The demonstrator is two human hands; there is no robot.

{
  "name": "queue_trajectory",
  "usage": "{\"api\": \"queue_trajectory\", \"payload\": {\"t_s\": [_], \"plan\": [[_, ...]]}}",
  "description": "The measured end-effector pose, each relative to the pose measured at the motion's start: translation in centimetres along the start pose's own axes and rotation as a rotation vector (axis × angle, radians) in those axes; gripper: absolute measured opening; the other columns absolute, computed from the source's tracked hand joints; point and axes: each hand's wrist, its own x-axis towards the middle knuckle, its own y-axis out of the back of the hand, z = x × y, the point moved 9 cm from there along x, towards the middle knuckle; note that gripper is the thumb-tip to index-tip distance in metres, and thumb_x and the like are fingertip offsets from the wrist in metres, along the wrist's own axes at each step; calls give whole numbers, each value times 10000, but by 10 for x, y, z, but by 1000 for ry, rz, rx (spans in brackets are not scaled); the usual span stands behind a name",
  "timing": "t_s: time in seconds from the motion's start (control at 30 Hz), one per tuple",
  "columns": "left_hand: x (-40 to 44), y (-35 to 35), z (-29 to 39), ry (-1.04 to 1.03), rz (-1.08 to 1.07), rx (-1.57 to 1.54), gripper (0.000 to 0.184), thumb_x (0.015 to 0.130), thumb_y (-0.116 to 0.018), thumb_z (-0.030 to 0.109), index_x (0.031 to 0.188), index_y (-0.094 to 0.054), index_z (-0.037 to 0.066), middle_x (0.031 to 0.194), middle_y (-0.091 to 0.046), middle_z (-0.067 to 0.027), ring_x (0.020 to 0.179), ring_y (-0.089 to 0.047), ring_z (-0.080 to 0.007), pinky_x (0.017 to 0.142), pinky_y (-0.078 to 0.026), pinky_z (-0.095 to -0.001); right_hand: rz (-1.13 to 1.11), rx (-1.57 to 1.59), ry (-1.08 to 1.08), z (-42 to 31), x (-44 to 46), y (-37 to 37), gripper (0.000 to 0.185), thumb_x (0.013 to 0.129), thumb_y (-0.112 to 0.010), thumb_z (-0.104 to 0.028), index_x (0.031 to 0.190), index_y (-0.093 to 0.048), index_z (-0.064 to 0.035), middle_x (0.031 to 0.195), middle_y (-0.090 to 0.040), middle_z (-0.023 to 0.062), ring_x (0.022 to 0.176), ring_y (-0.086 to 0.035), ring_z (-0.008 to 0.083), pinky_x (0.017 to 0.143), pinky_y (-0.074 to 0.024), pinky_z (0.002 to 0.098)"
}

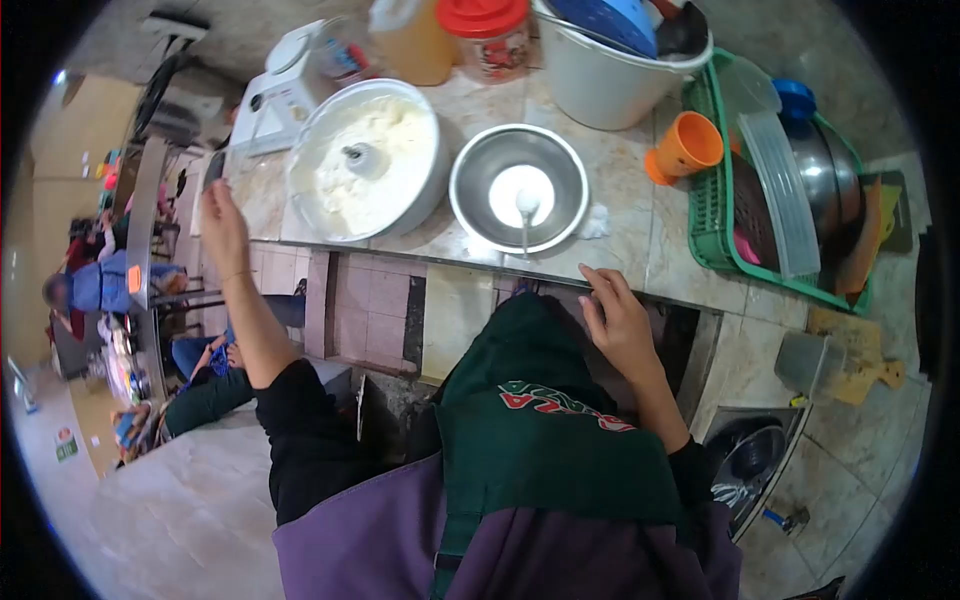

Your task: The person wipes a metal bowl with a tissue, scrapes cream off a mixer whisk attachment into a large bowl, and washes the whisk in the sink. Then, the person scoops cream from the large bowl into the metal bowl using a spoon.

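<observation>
Raised at the counter's left end is my left hand [224, 225], its fingers drawn together beside a small dark narrow object [215, 167]. Whether they hold it is hard to make out. My right hand [620, 318] hovers at the counter's front edge, fingers stretched and slightly apart, holding nothing. Between the hands stands a white mixing bowl [428, 190] with a central post, containing a pale creamy mixture [345, 190]. Just right of it is a steel bowl [468, 215] with a spoon [526, 215] resting in white contents.
Behind the bowls are a white appliance [285, 90], a jug of yellowish liquid [415, 45], a red-lidded tub [490, 50] and a white bucket [600, 95]. An orange cup [690, 147] and green dish basket [710, 240] stand right. Seated people [100, 285] are far left.
</observation>
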Motion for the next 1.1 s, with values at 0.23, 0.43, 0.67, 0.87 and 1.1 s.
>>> {"api": "queue_trajectory", "payload": {"t_s": [0.23, 0.43, 0.67, 0.87, 1.1], "plan": [[-52, -89, -130, 755, -522, -415, 450, 936, -353, 423, 1205, -527, 105, 1019, -604, -82, 845, -604, -213, 756, -475, -366, -114, 128, 28, -36, -3, -32, 366, 849, -590, -36, 1212, -545, -49, 1030, -556, 135, 791, -619, 244, 702, -501, 339], [-63, -121, -118, 812, -707, -623, 486, 960, -254, 456, 1093, -480, 47, 788, -567, -91, 566, -609, -211, 558, -547, -338, -129, 210, -45, -64, 19, -65, 334, 845, -595, -15, 1178, -572, -28, 971, -583, 118, 746, -597, 193, 687, -498, 288], [-104, -117, -93, 750, -709, -981, 413, 958, -310, 404, 1170, -398, 60, 869, -574, -97, 694, -642, -216, 608, -560, -342, 81, 112, -124, -96, 85, -90, 280, 876, -573, -33, 1152, -577, 10, 965, -595, 134, 763, -604, 182, 664, -499, 273], [-90, -125, -120, 774, -826, -991, 375, 961, -330, 378, 1136, -450, 68, 888, -576, -71, 742, -639, -197, 656, -539, -325, 125, 302, -351, -84, 113, -133, 342, 932, -534, -100, 1245, -514, 36, 977, -593, 110, 741, -604, 137, 648, -508, 258], [-7, -142, -138, 591, -929, -700, 414, 975, -287, 386, 1106, -539, 85, 914, -576, -43, 777, -576, -144, 719, -473, -310, 100, 710, -574, -87, 109, -203, 479, 971, -494, -198, 1375, -348, 15, 1045, -567, 114, 785, -599, 144, 657, -522, 255]]}}
